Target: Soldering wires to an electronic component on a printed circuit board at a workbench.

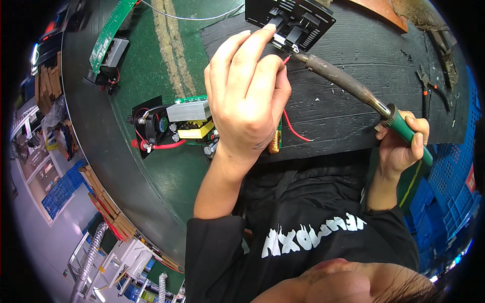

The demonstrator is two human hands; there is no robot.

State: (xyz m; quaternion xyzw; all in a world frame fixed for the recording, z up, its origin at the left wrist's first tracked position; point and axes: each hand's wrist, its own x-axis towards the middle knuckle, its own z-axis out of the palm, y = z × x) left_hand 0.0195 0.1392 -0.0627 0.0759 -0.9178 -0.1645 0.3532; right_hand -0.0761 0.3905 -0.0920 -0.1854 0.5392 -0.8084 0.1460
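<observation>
Left hand: the left hand [247, 96] is bent over the near edge of the black panel [317, 26], one fingertip on the panel's parts, with a red wire [287, 59] between thumb and finger.
Right hand: the right hand [404, 144] is wrapped around the green handle of the soldering iron [348, 86], well apart from the left.
Black panel: just beyond the left fingertips, ahead and to the left of the right hand, at the far side of the black work surface [343, 121].
Iron tip: at the panel's near edge, close beside the red wire; whether they touch, I cannot tell.
Circuit assembly: with its silver heat sink [189, 111], it sits left of the left wrist, partly hidden by it.
Cutters: the orange-marked cutters [427, 83] lie beyond the right hand.
</observation>
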